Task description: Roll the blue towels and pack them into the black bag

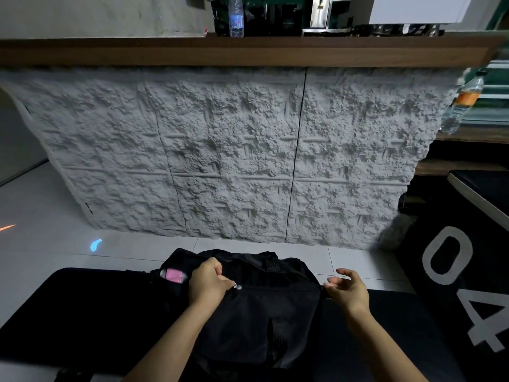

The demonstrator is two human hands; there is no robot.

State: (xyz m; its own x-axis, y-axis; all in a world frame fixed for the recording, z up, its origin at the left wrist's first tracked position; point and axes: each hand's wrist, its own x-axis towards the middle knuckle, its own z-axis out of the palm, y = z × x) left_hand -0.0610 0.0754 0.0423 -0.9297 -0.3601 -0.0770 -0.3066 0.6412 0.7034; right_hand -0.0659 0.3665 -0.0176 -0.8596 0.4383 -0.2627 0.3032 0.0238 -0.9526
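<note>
Head view: left hand (209,282) pinches the zipper pull (237,285) on the black bag (264,312), probably to work it; right hand (348,290) hovers loosely open beside.

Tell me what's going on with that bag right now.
A person is working at the black bag, which lies on a black mat. The left hand pinches the zipper pull on the bag's top. The right hand is at the bag's right edge with its fingers loosely spread, holding nothing. A pink item shows in the bag's left end. No blue towels are in view, and one frame cannot tell whether the zip is opening or closing.
</note>
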